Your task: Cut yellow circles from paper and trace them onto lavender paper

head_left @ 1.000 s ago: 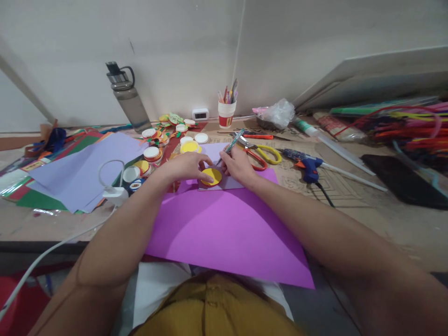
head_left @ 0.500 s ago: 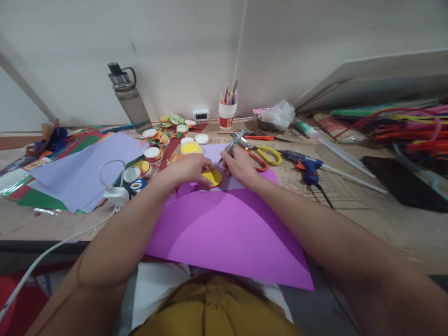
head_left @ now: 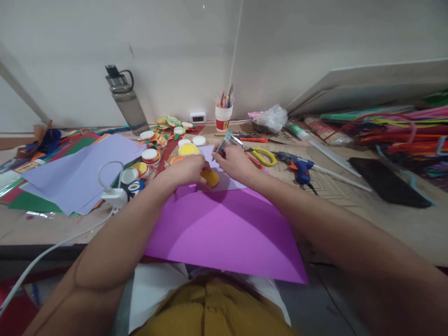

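Observation:
My left hand (head_left: pixel 191 169) presses a yellow disc (head_left: pixel 212 178) down on a pale lilac sheet (head_left: pixel 227 183), its fingers curled at the disc's left edge. In my right hand (head_left: pixel 233 161) a pen (head_left: pixel 224 141) is pinched, slanting up; its tip points at the sheet near the disc's upper edge. Under the lilac sheet lies a large purple sheet (head_left: pixel 224 233) that hangs over the table edge toward my lap. Just past my right hand rest yellow-handled scissors (head_left: pixel 264 157).
A blue glue gun (head_left: pixel 303 170) and a black phone-like slab (head_left: pixel 390 182) lie to the right. Behind stand a paper cup of pens (head_left: pixel 223 118) and a water bottle (head_left: pixel 128 105). Stacked coloured paper (head_left: pixel 84 168), several round lids (head_left: pixel 150 155) and a white plug with cable (head_left: pixel 117 197) are left.
My right hand and the pen have moved a little left and up around the disc's far side. The left hand stays on the disc. The whole view has shifted slightly.

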Demonstrator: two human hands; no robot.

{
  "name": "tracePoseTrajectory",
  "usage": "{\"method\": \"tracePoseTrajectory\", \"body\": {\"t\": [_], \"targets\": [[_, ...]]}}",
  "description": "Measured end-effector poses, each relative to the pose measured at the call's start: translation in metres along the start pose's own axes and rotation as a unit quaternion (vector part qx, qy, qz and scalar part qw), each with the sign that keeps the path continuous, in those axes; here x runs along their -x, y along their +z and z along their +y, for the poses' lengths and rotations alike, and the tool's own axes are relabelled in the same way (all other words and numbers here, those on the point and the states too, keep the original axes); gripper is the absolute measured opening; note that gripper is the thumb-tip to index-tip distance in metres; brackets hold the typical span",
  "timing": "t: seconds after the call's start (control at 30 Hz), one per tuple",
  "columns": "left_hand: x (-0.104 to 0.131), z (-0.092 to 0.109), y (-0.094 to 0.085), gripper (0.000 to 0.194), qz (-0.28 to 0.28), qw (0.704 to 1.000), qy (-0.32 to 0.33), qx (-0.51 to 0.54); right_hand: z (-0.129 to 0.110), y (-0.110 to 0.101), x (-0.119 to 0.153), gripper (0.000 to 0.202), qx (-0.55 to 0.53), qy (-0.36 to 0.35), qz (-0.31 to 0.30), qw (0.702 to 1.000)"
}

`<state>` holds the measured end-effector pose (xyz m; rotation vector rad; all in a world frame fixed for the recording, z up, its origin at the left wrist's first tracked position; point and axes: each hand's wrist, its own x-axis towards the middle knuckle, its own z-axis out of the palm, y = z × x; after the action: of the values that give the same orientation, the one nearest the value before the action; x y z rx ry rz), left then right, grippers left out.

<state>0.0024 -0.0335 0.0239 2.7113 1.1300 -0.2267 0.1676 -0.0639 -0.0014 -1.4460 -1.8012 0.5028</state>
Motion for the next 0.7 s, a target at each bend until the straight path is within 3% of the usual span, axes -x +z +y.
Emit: {"method": "tracePoseTrajectory", "body": {"t": [0.23,0.43,0.7], "targets": [[-0.002,-0.003,0.003,0.047,0.006,1.0,0.023,0.007,0.023,0.004,0.022,0.013,-0.009,0.028,0.061,0.998],[-0.002,-0.002,0.002,0.045,0.009,1.0,0.013,0.023,0.026,0.007,0.027,0.014,0.05,0.017,0.027,0.998],[-0.003,-0.001,0.001,0.046,0.0,1.0,0.001,0.024,0.024,0.005,0.027,0.013,0.07,0.005,0.03,0.997]]}}
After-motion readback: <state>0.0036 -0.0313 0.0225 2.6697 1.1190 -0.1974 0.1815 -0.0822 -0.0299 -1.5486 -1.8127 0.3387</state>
